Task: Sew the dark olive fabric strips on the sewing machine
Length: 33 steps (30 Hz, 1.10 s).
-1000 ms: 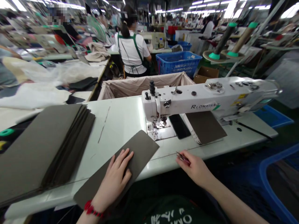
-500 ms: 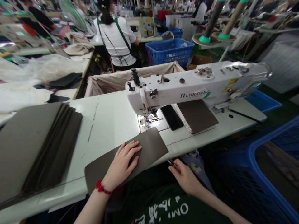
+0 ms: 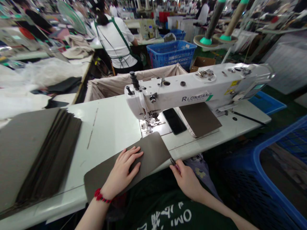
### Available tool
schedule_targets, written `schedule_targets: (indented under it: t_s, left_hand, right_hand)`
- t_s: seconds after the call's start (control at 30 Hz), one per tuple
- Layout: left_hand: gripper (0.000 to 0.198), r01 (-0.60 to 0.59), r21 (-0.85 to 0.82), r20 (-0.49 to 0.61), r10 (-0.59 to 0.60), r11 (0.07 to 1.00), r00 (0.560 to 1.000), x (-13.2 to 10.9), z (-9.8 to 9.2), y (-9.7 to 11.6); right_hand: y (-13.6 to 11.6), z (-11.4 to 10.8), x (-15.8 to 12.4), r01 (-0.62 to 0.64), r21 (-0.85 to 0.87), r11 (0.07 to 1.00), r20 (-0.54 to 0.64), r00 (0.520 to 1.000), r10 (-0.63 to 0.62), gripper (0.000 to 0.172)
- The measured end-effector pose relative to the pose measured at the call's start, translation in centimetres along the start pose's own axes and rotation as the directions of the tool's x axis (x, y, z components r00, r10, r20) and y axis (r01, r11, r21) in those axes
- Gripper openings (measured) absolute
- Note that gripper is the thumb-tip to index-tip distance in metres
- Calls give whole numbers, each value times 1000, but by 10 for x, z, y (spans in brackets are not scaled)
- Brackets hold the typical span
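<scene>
My left hand point(image 3: 125, 169) lies flat with fingers spread on a dark grey-brown panel point(image 3: 153, 150), which rests at the table's front edge. My right hand point(image 3: 185, 177) is closed round small dark snips point(image 3: 174, 163), their tip at the panel's right corner. Just beyond the panel stands the white sewing machine point(image 3: 168, 92), its needle area lit. A black phone point(image 3: 174, 121) lies right of the needle, beside another dark panel point(image 3: 200, 118) under the machine arm.
A tall stack of dark panels point(image 3: 48, 153) fills the table's left end. A blue basket point(image 3: 257, 159) stands at the right. Behind the machine are a cloth-lined bin point(image 3: 107, 83) and a seated person point(image 3: 117, 41).
My right hand has moved slightly up and left, bringing the snips to the panel's corner. My left hand still rests on the panel. The whole view has shifted a little.
</scene>
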<state>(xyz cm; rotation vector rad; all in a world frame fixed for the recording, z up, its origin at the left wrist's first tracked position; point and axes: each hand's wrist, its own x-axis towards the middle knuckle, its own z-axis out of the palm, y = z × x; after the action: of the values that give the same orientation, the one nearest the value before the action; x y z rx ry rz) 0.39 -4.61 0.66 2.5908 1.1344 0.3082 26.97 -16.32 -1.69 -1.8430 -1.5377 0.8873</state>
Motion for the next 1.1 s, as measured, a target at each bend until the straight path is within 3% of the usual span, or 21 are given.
schedule_targets:
  t_s: [0.23,0.4,0.53,0.63,0.73,0.8,0.83,0.97,1.03,1.1]
  left_hand:
    - [35,7,2,10,-7,1000,1000,1,-2,0]
    - [37,26,25,34,-27,999,999,-1,-5,1]
    - [57,226,128,-98,-214,966,972,-7,-8,-10]
    - [71,342,106,-139,-326,934,935,-8,-9,-21]
    - [52,391,11,-115,-387,920,915,-7,-13,-20]
    - [32,400,-75,-104,-406,914,908,-9,-21,-9]
    - [26,403,-122,-82,-414,907,906,-12,-28,-1]
    - [23,431,-258,33,-438,865,898,-36,-78,27]
    - [30,473,-231,-69,-500,850,864,-53,-119,21]
    - [43,582,-139,-241,-597,801,765,-71,-167,-6]
  right_hand:
    - [-2,2,3,-16,-131,991,-1,1000,16,22]
    - [-2,-11,1,-39,-189,981,16,999,43,26]
    - [3,-29,-1,-27,-213,977,14,999,31,23]
    - [11,-38,0,59,-295,954,-32,997,-72,27]
    - [21,-39,0,201,-405,892,11,977,-215,43]
    - [28,-41,-3,281,-448,849,36,954,-296,29]
    - [31,-44,-4,311,-457,833,36,943,-332,20]
    - [38,-73,-5,397,-448,801,-36,887,-460,30]
    - [36,-95,3,385,-482,787,-163,843,-512,23]
    - [32,-116,15,293,-562,774,-291,805,-516,31]
